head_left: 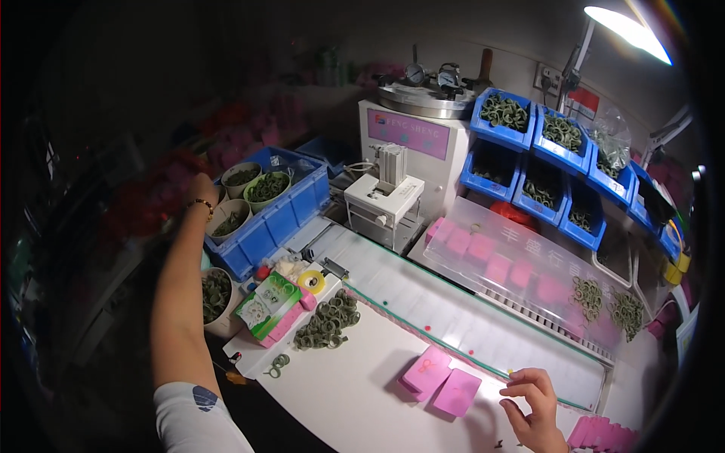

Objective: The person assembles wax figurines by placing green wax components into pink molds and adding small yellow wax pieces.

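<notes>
My left hand point(202, 189) is stretched out to the far left, beside paper tubs point(240, 178) of small dark-green pieces and a red bag point(162, 181). Its fingers are lost in the dark, so I cannot tell what they touch. Low on the right, my right hand point(535, 411) hovers over the white tabletop point(362, 385). Its thumb and fingers are bent and apart, with nothing between them. Left of it lie flat pink blocks, one point(458, 392) by itself and another point(427, 370) stacked on a block. A pile of green rings point(329, 321) sits farther left.
A blue crate point(283, 226) holds some tubs. Beside the rings are a green-and-white box point(269, 306) and a tape roll point(311, 281). A conveyor belt point(408, 291) crosses behind, past a white machine point(385, 196). Blue bins point(563, 140) and a lit lamp point(630, 32) stand back right.
</notes>
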Demonstrator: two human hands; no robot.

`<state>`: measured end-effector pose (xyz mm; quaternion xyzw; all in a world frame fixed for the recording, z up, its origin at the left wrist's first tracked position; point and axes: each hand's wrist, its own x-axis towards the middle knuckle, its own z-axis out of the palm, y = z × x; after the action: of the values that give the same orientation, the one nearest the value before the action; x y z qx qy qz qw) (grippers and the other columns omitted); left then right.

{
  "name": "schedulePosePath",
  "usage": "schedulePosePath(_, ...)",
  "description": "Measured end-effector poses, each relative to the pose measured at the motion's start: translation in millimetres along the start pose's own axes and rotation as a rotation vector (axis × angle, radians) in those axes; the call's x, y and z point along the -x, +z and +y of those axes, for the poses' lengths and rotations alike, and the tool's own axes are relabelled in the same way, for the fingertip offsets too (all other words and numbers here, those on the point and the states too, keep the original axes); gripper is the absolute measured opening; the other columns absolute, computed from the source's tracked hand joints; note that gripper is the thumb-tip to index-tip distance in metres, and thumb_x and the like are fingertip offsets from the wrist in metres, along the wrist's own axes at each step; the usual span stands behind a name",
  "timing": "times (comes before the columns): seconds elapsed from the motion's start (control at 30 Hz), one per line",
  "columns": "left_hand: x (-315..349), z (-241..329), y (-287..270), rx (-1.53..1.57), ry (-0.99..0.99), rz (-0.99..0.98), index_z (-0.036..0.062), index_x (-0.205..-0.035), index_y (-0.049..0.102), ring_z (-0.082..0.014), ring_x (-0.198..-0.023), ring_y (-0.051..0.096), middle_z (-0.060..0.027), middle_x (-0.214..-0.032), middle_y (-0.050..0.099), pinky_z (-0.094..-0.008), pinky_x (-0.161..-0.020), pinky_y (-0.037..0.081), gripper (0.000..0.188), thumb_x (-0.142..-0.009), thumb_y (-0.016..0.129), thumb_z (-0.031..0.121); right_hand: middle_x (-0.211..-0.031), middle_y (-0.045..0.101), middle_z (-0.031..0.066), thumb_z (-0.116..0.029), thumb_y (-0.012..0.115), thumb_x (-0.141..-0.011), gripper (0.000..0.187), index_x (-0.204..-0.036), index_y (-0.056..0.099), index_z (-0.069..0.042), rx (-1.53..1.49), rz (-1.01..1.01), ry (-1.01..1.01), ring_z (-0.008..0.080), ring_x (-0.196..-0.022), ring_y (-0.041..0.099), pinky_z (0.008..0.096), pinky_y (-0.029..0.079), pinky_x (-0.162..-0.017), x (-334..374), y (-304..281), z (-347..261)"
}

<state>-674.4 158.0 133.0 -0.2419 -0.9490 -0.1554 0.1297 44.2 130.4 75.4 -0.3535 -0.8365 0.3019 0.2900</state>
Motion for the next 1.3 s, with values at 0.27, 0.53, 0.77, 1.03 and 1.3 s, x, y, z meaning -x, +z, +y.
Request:
schedulePosePath(0.27,67,62,-66,0.493,0.514,0.398,0.0086,-0.092,0.072,-0.0301,-0.09,0.065,-0.0131,-0.097,0.066,-0.0397,-0.08,0.053,0.011,-0.083,0.073,0.016,-0.112,0.055,0.0147,0.009,0.072,-0.072,0.022,-0.09,0.065,-0.001,0.066,0.121,-0.108,0.0252,-0.096,0.06,0.0335,0.053,-0.082,38,-17,-11)
schedulePosePath(0.53,272,187,-95,0.97,0.965,-0.031,0.0049,-0.094,0.07,-0.0268,-0.101,0.061,-0.0106,-0.1,0.066,-0.0353,-0.089,0.047,0.018,-0.078,0.075,0.011,-0.116,0.056,0.0161,0.004,0.075,-0.076,0.023,-0.096,0.067,-0.002,0.187,0.246,-0.08,0.0284,-0.096,0.063,0.0356,0.055,-0.079,105,-45,-21)
schedulePosePath(0.77,431,198,-74,0.656,1.298,-0.695,0.0057,-0.115,0.067,-0.0292,-0.118,0.054,-0.0124,-0.123,0.06,-0.04,-0.104,0.042,0.042,-0.079,0.079,0.023,-0.115,0.061,0.0138,-0.001,0.076,-0.075,0.024,-0.098,0.068,-0.005,0.258,0.264,0.061,0.0311,-0.102,0.06,0.0386,0.051,-0.084,175,-65,-8)
schedulePosePath(1.03,451,176,-57,0.278,1.141,-0.595,0.0004,-0.132,0.055,-0.0381,-0.127,0.042,-0.0226,-0.132,0.047,-0.042,-0.108,0.038,0.072,-0.075,0.08,0.036,-0.113,0.062,0.0142,-0.003,0.075,-0.076,0.022,-0.097,0.068,-0.005,0.182,0.313,0.12,0.0323,-0.101,0.06,0.0388,0.05,-0.084,207,-69,-3)
schedulePosePath(1.3,466,153,-41,0.349,0.952,-0.479,-0.0012,-0.142,0.043,-0.0392,-0.124,0.042,-0.0234,-0.13,0.046,-0.0424,-0.107,0.038,0.084,-0.076,0.08,0.036,-0.111,0.062,0.0136,-0.003,0.075,-0.077,0.021,-0.096,0.067,-0.004,0.196,0.287,0.031,0.0333,-0.101,0.06,0.0398,0.05,-0.084,205,-66,6)
